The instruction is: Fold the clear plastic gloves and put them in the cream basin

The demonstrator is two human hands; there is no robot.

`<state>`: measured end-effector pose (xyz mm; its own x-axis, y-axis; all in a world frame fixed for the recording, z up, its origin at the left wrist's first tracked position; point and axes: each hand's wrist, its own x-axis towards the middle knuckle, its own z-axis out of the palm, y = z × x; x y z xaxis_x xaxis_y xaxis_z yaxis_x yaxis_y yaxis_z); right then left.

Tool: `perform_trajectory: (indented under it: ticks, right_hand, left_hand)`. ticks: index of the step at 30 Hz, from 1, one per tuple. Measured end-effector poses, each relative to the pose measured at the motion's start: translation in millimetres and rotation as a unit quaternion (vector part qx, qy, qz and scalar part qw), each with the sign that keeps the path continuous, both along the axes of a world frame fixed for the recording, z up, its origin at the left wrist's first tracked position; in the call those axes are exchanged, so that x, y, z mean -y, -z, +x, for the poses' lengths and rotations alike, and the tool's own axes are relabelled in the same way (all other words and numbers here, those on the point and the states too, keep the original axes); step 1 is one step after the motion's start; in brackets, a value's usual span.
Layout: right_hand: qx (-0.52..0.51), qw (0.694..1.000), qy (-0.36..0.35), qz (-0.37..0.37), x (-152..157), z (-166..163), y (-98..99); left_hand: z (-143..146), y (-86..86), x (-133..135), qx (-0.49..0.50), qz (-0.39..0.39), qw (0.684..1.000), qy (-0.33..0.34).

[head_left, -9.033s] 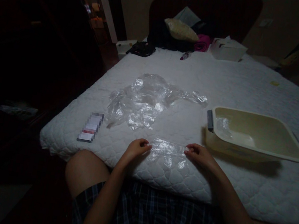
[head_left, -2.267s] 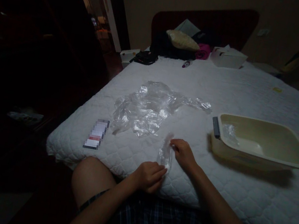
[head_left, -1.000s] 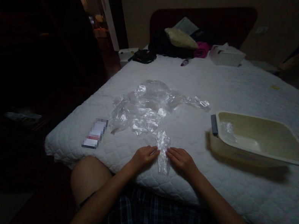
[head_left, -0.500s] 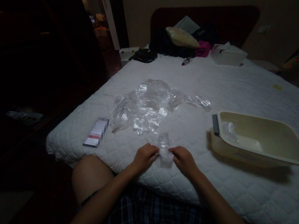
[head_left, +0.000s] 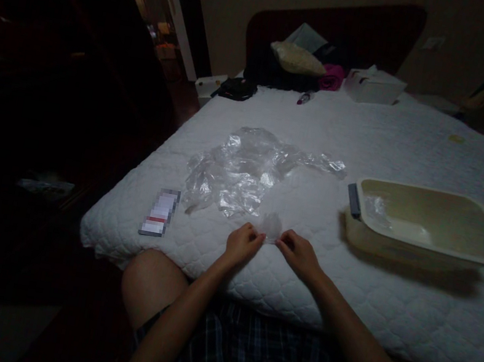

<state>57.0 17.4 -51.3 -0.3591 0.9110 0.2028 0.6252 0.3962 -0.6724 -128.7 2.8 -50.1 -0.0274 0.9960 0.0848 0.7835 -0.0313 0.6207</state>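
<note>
Near the front edge of the white quilted mattress (head_left: 388,307), my left hand (head_left: 242,245) and my right hand (head_left: 297,253) pinch a small folded piece of clear plastic (head_left: 271,227) between them. Both hands have fingers closed on it, one at each side. Just beyond lies a crumpled pile of clear plastic bags (head_left: 239,168). A cream plastic basin (head_left: 430,230) with a dark handle stands to the right, with a bit of clear plastic inside at its left end.
A small flat box (head_left: 160,212) lies left of the hands. At the headboard are pillows and dark clothes (head_left: 291,59), a white box (head_left: 371,85) and a black item (head_left: 237,88). Dark floor drops off at the left; my plaid shorts (head_left: 262,359) are below.
The plastic piece, stretched wide nine seconds ago, was turned lengthwise and folded up; now it is a small wad between my fingertips, and both hands sit closer together.
</note>
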Motion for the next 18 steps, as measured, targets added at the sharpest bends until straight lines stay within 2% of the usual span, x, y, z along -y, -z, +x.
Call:
perform_trajectory:
  ticks: [5, 12, 18]
  right_hand:
    - [0.005, 1.000, 0.004, 0.020, 1, -2, 0.2]
    - [0.021, 0.998, 0.055, 0.008, -2, -10, -0.2]
    - [0.087, 0.992, 0.080, 0.048, -3, -17, 2.7]
  left_hand:
    - [3, -7.8, -3, -0.010, -0.058, 0.998, -0.032]
    - [7, -8.3, -9, -0.043, -0.079, 0.994, -0.059]
    - [6, -13.3, -15, -0.049, -0.119, 0.990, -0.057]
